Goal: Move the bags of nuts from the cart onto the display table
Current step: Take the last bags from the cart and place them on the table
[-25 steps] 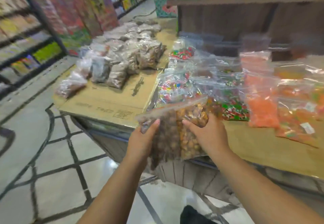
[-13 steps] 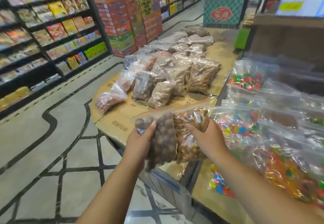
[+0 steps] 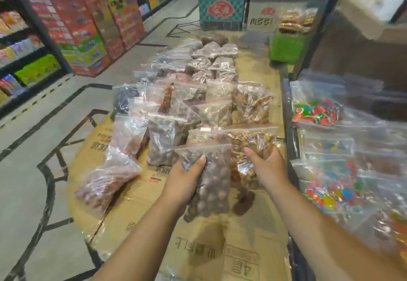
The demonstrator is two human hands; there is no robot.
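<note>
My left hand (image 3: 184, 180) grips a clear zip bag of dark round nuts (image 3: 212, 184), held upright just above the cardboard-covered display table (image 3: 231, 247). Beside it, my right hand (image 3: 267, 167) holds a clear bag of golden-brown nuts (image 3: 248, 144). The two bags touch each other. Beyond them, several more bags of nuts (image 3: 191, 96) lie in rows on the cardboard, with one reddish bag (image 3: 105, 179) at the near left. The cart is not in view.
A neighbouring table on the right holds clear bags of coloured candy (image 3: 330, 184) past a dark metal edge (image 3: 288, 140). Shelves and stacked boxes (image 3: 88, 27) line the aisle on the left. A green crate (image 3: 288, 47) and teal freezers (image 3: 222, 8) stand beyond the table.
The view has swung left from the candy table to the cardboard table. Both hands carried the two bags forward over the cardboard, closer to the rows of nut bags.
</note>
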